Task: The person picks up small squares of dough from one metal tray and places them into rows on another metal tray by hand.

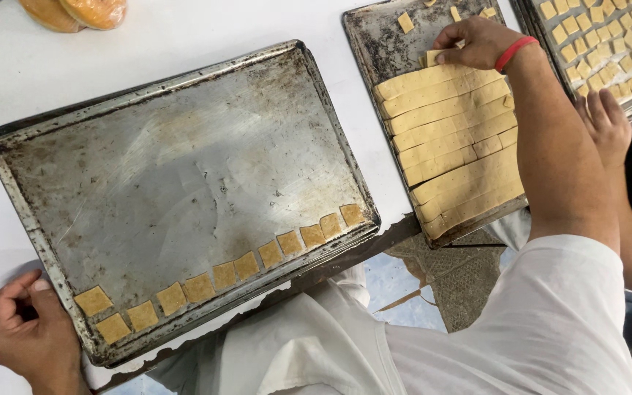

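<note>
A large worn metal baking tray (184, 168) lies in front of me, with a row of small square dough pieces (246, 265) along its near rim. My left hand (23, 333) is curled into a fist against the tray's near left corner and holds nothing that I can see. My right hand (477, 42), with a red band at the wrist, reaches to a second tray (374, 36) and pinches a square dough piece (433, 57) at the far end of the scored dough strips (451, 139).
A third tray (627, 102) at the far right is filled with several dough squares. Another person's hand (605, 124) rests by it. Bagged round bread (74, 11) lies at the top left on the white table (9, 73). Loose squares (405, 22) dot the second tray.
</note>
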